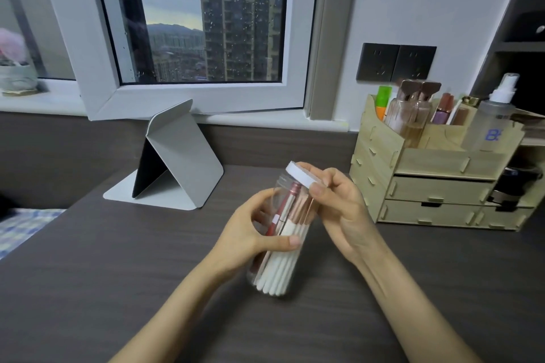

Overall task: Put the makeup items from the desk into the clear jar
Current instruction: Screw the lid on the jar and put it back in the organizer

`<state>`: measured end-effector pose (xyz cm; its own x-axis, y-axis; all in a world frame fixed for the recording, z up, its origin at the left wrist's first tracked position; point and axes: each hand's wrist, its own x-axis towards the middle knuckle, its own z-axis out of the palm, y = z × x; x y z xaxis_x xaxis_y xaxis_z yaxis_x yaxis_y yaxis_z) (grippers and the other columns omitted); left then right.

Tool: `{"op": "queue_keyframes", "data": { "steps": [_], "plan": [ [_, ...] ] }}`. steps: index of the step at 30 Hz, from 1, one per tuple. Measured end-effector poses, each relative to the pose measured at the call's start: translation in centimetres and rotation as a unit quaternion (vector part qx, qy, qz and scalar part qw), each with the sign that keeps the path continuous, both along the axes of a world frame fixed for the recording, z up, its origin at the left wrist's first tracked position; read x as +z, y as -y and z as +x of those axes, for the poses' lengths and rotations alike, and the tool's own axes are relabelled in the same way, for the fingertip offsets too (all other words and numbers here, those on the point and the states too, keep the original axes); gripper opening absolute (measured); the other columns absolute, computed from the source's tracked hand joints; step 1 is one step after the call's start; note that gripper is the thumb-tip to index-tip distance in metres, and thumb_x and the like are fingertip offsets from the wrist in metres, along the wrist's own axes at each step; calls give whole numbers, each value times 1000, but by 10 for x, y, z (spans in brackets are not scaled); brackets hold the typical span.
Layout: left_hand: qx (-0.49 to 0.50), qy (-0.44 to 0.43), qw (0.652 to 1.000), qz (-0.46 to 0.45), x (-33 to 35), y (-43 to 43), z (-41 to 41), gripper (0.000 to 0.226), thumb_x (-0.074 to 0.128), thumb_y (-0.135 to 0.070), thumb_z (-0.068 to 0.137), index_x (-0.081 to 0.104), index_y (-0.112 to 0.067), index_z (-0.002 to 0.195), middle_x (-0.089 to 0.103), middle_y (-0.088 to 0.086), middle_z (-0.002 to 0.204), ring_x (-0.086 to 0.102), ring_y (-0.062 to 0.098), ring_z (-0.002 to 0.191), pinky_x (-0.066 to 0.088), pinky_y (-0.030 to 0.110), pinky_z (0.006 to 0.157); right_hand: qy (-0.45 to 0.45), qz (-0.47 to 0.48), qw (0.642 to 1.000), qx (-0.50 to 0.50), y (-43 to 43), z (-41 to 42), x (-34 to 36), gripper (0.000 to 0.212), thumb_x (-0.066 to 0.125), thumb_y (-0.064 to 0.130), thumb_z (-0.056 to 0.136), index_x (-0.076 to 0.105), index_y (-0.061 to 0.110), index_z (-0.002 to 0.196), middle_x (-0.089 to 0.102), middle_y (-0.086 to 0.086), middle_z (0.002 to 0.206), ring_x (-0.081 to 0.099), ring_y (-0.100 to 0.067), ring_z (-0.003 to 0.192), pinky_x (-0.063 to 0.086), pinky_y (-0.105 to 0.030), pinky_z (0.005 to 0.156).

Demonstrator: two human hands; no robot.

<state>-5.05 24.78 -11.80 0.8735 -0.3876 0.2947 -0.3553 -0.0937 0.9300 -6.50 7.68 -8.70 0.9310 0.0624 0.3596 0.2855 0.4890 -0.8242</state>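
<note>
Our left hand [250, 233] clenches the jar [280, 233] tilted above the worktop [118, 274], steadying it while right-hand fingers [320, 190] grasp the lid [303, 175], probably to close it.

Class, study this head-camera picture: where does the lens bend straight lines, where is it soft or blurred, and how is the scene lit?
Head view: the wide lens bows the window frame and the shelf edge at right; the far left, by the sill, is smeared; dull daylight through rain-spotted glass leaves the desk dim and evenly lit; the hands, left and right, and the clear jar look fairly sharp.

Tilted clear jar [280, 247], white-handled brushes [275, 274] inside
</note>
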Motion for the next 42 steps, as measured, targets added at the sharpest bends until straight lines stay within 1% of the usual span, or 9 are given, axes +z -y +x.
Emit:
{"op": "queue_keyframes", "data": {
  "steps": [7,12,15,18,21,26,31,39,42],
  "plan": [
    [-127,-46,990,-30,11,-2,0,69,79,-28,52,60,-25,118,66,8,113,60,28,107,46,44,96,-3,-59,996,62,14,-4,13,46,90,28,45,53,18,69,69,-8,108,67,-16,86,54,-22,67],
    [-198,-73,976,-54,13,0,-2,63,72,-26,56,59,-8,115,64,9,98,60,21,88,48,32,78,-13,-42,995,85,12,-6,11,52,89,32,44,52,15,77,68,-7,107,65,-16,82,54,-26,67],
    [-171,-86,979,-72,13,5,-6,57,74,-26,56,62,-8,109,66,6,92,62,19,85,48,31,75,-29,-8,997,68,7,-10,12,53,88,28,45,50,15,80,72,-3,96,65,-13,74,54,-23,63],
    [-36,17,999,4,12,11,-8,55,79,-37,52,64,-34,104,70,-7,91,62,9,80,47,22,73,-53,-100,989,-95,-3,-11,13,37,81,16,59,49,15,78,63,-11,100,61,-17,77,51,-20,61],
    [111,138,973,146,11,12,-7,63,76,-53,44,49,-65,100,66,-17,88,56,3,78,45,19,68,-42,-344,896,-277,-10,-13,9,43,75,41,68,48,18,93,54,-3,101,56,-17,92,47,-23,71],
    [64,151,966,199,16,2,-3,71,76,-58,44,44,-68,107,63,-16,94,55,4,86,46,27,75,102,-595,779,-170,12,-21,29,61,41,69,79,38,40,132,45,14,120,47,-3,114,42,-26,96],
    [20,169,964,203,17,2,-10,73,77,-56,46,48,-56,113,62,-9,89,56,12,83,47,36,74,258,-680,637,-255,7,-22,26,45,27,46,88,58,17,101,45,1,86,47,-15,67,41,-30,56],
    [22,168,974,149,15,12,-12,71,75,-57,46,43,-69,108,60,-12,89,53,10,84,46,31,74,201,-675,632,-323,-3,-25,32,48,18,52,82,53,21,96,43,3,85,44,-18,65,33,-29,58],
    [62,204,967,139,23,20,-7,74,73,-59,46,41,-61,113,61,-11,90,54,9,86,47,30,75,148,-600,709,-340,6,-22,35,52,33,62,77,48,25,111,52,6,102,55,-16,86,44,-33,71]
  ]
}}
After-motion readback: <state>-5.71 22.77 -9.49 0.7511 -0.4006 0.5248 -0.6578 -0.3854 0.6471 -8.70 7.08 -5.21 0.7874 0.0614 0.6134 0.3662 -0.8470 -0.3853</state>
